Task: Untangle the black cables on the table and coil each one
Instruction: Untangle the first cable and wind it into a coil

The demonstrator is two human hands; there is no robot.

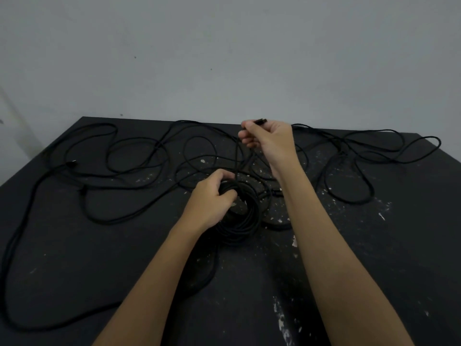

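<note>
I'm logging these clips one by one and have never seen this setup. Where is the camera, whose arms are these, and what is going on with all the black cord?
There is no machine here. A person does the work with bare hands, and the one picture comes from a wide-angle camera worn on their head, looking forward and down. That is why both forearms reach in from the bottom edge.

The left hand grips a coil of black cable that is already wound, at the middle of the dark, paint-flecked table. The right hand is raised above it and pinches a plug end. A strand runs from that hand down toward the coil.

The loose cables lie in overlapping loops across the table, left and right, not yet coiled. Behind the table is a plain grey wall.
</note>
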